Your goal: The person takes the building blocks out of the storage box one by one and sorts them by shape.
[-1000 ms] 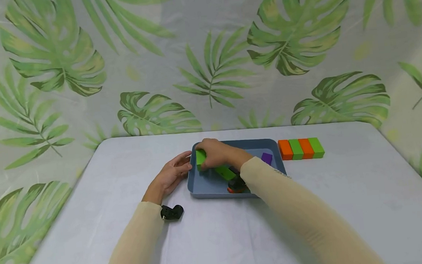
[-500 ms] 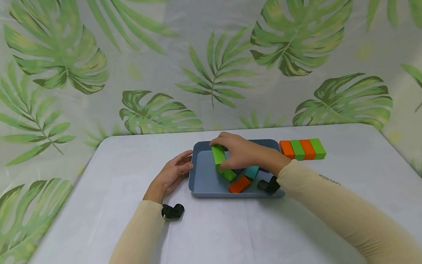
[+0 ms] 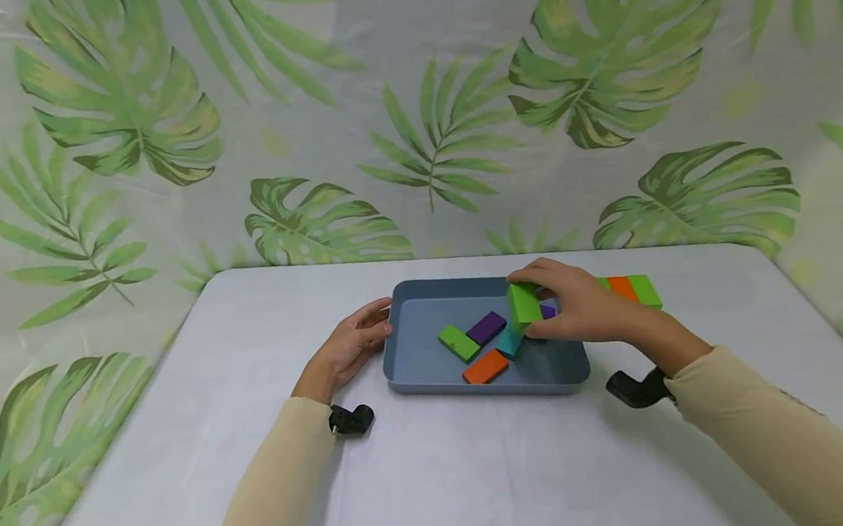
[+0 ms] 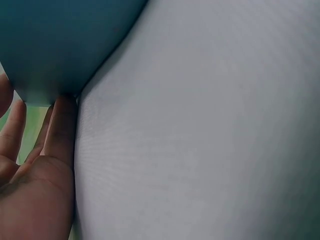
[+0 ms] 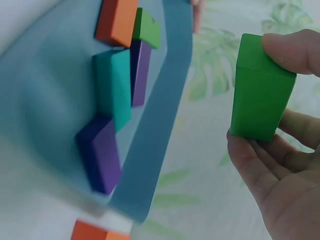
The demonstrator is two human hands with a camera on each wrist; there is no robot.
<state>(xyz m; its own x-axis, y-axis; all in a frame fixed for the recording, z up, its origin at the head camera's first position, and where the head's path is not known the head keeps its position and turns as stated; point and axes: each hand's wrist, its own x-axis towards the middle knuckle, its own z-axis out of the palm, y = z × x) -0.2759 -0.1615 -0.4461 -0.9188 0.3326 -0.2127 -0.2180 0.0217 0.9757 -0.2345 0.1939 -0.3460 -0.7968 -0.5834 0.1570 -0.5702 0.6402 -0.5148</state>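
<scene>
My right hand (image 3: 583, 303) pinches a green block (image 3: 524, 305) between thumb and fingertips, above the right part of the blue-grey tray (image 3: 419, 372). In the right wrist view this green block (image 5: 262, 102) stands upright between the thumb and fingers, apart from the tray. Lying in the tray are another green block (image 3: 459, 343), a purple block (image 3: 487, 328), a teal block (image 3: 509, 342), an orange block (image 3: 486, 367) and a second purple block (image 5: 100, 155). At the tray's left side, my left hand (image 3: 349, 346) rests with extended fingers against the outer wall (image 4: 60, 55).
Right of the tray stands a row of blocks, partly hidden behind my right hand; an orange block (image 3: 623, 288) and a green block (image 3: 645, 291) show. A white cloth covers the table (image 3: 440, 478). A leaf-patterned curtain (image 3: 455, 126) hangs behind.
My right hand has carried the green block rightward across the tray from its left end, uncovering the blocks inside. My left hand has stayed at the tray's left side.
</scene>
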